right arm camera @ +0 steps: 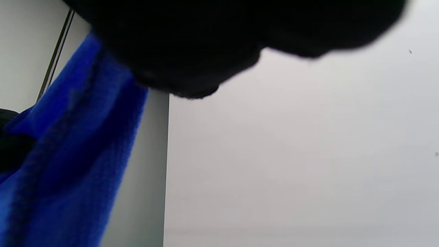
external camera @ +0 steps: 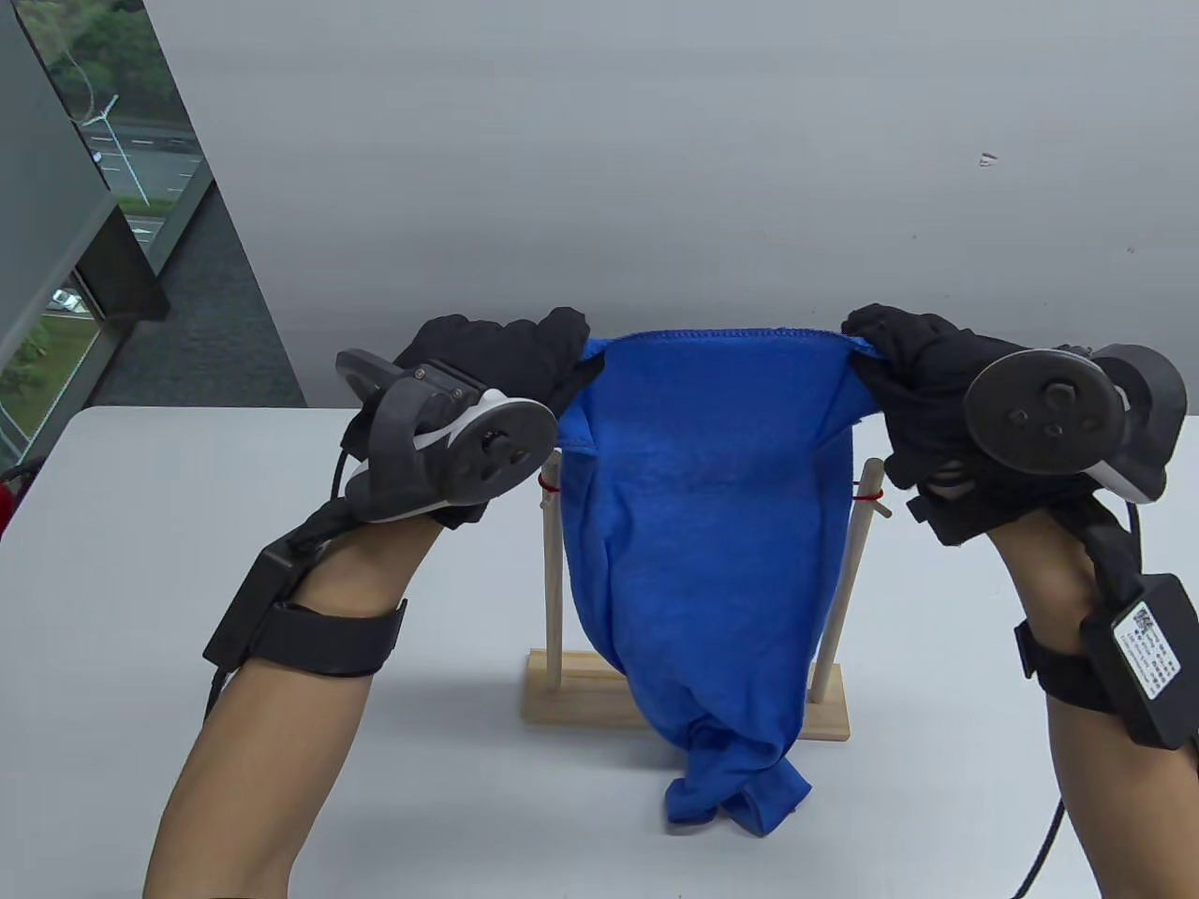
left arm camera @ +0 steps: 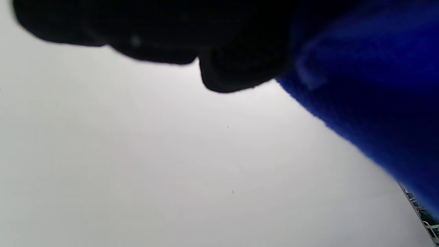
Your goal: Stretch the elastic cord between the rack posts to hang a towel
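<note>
Both hands clamp the blue towel's (external camera: 698, 524) top corners, left hand (external camera: 496, 361) and right hand (external camera: 923, 375), above the wooden rack (external camera: 688, 702) at mid-table.

grey wall (external camera: 656, 140), white table (external camera: 112, 524), window (external camera: 112, 159)

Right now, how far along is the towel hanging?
Done: red cord sits on both wooden posts. In hand: the left hand and right hand each grip a top corner of the blue towel, held above the rack. Left: draping it over the cord.
</note>
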